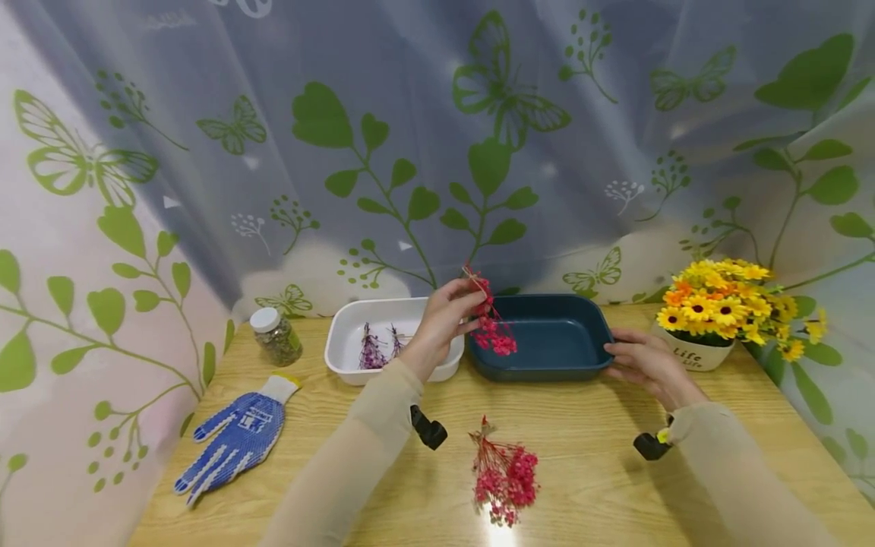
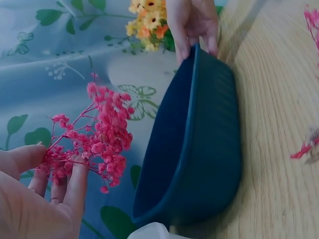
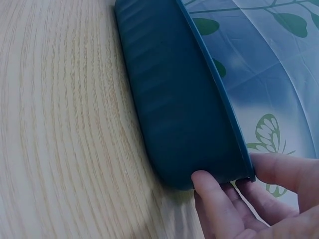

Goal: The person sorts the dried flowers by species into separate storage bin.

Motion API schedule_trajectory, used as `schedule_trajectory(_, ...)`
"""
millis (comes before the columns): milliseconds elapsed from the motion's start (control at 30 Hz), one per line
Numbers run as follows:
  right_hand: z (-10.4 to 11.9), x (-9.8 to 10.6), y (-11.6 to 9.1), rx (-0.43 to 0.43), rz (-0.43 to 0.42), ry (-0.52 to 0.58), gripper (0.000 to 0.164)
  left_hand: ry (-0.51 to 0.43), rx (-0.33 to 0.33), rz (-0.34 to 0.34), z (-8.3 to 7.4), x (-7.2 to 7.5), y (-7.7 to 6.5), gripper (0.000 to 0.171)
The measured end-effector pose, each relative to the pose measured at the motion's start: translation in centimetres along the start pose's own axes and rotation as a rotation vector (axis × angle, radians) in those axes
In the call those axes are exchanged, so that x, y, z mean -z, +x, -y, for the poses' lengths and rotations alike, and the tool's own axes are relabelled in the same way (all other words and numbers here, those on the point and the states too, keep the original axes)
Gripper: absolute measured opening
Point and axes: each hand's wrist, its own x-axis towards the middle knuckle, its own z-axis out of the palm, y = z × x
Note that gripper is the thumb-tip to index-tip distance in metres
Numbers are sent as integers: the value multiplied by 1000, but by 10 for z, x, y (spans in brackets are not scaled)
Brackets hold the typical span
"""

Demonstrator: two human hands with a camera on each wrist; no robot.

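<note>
My left hand pinches a sprig of pink dried flowers by its thin stems, above the left end of a dark blue rectangular tray. In the left wrist view the sprig's blossoms spread out past the fingertips. At the tray's right end, my right hand grips the rim; the right wrist view has its fingers against the end wall. The tray's visible inside is bare. On the table in front lies a bunch of similar pink flowers, stems pointing away from me.
Left of the blue tray stands a white tray with purple dried sprigs. A lidded jar and a blue-and-white glove are farther left. Potted yellow flowers stand right of my right hand. A patterned curtain hangs behind.
</note>
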Motion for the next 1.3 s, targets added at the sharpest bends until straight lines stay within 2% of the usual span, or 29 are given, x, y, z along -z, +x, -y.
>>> schedule_trajectory(167, 0, 0, 1, -9, -6, 10, 75, 41, -7, -41, 1, -4, 6, 29)
schedule_trajectory(433, 0, -4, 5, 4, 10, 21, 73, 77, -5, -67, 9, -9, 17, 27)
schedule_trajectory(767, -1, -3, 3, 1, 8, 17, 73, 201, -30, -94, 22, -17, 26, 29)
schedule_trajectory(1067, -2, -1, 3, 9, 9, 34, 73, 278, -45, -46, 30, -25, 25, 26)
schedule_trajectory(1167, -2, 0, 4, 9, 6, 37, 74, 369, -80, -43, 33, -27, 25, 25)
schedule_trajectory(1300, -2, 2, 4, 4, -3, 57, 73, 544, -112, -60, 35, -30, 25, 28)
